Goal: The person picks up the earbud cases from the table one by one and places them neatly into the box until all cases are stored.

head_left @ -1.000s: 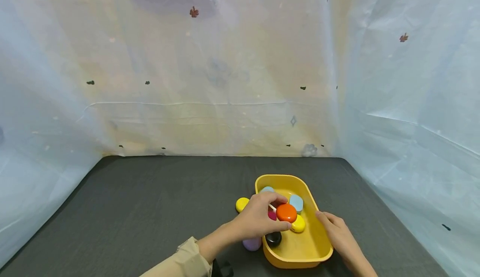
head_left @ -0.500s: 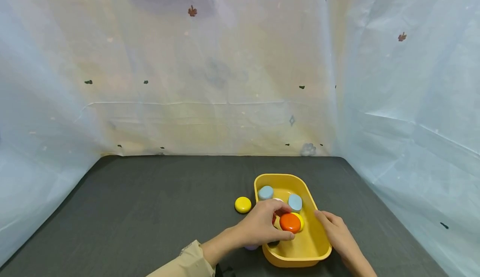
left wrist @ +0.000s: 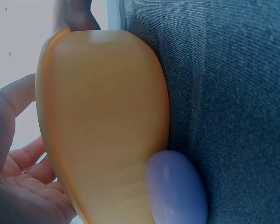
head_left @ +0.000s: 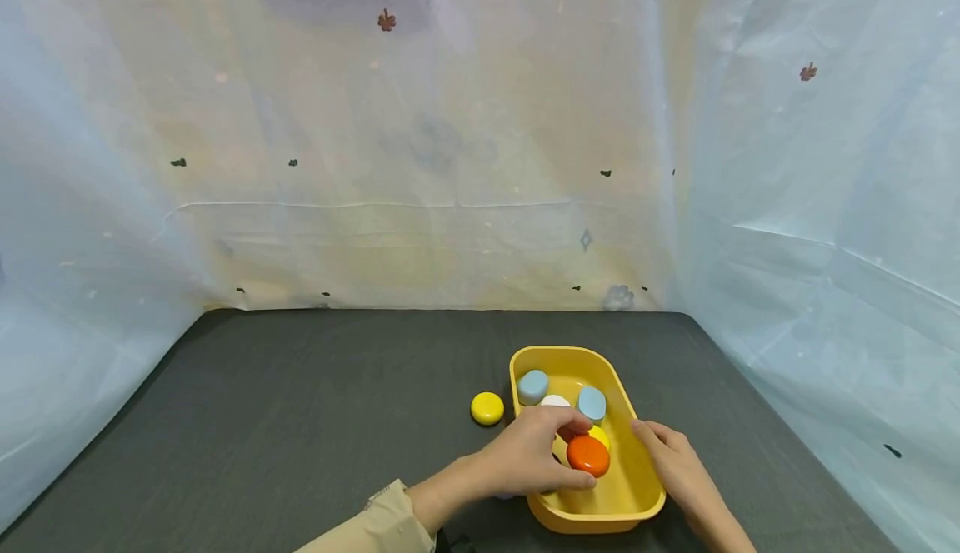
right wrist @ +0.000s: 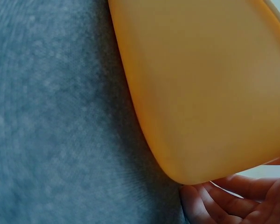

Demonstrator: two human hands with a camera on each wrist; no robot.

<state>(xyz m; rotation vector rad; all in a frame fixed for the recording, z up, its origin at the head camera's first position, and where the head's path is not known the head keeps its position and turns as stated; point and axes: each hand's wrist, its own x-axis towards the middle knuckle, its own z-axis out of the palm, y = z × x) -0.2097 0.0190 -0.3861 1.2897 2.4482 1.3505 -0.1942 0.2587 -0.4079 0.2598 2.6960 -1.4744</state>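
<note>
My left hand [head_left: 528, 457] reaches over the left rim of a yellow oval-cornered tub [head_left: 626, 486]. Between its thumb and fingers it holds a glossy orange-red round piece [head_left: 588, 456]. My right hand [head_left: 678, 465] grips the tub's right rim, with fingers [right wrist: 224, 203] against the outer wall in the right wrist view. In the tub lie light blue pieces [head_left: 592, 404], a partly covered white piece [head_left: 556, 401] and a yellow piece [head_left: 600, 436] behind the orange-red one. My left hand hides part of the tub's inside.
A yellow round piece [head_left: 487, 409] lies on the dark grey cloth [head_left: 337, 428], left of the tub. A smooth purple piece [left wrist: 177, 189] sits against the tub's outer left wall. Pale plastic sheeting [head_left: 450, 161] hangs behind and at the sides.
The left hand has shifted slightly right and nearer the front of the tub with the orange-red piece. A light blue piece and the white one have come into fuller sight. The right hand stays put.
</note>
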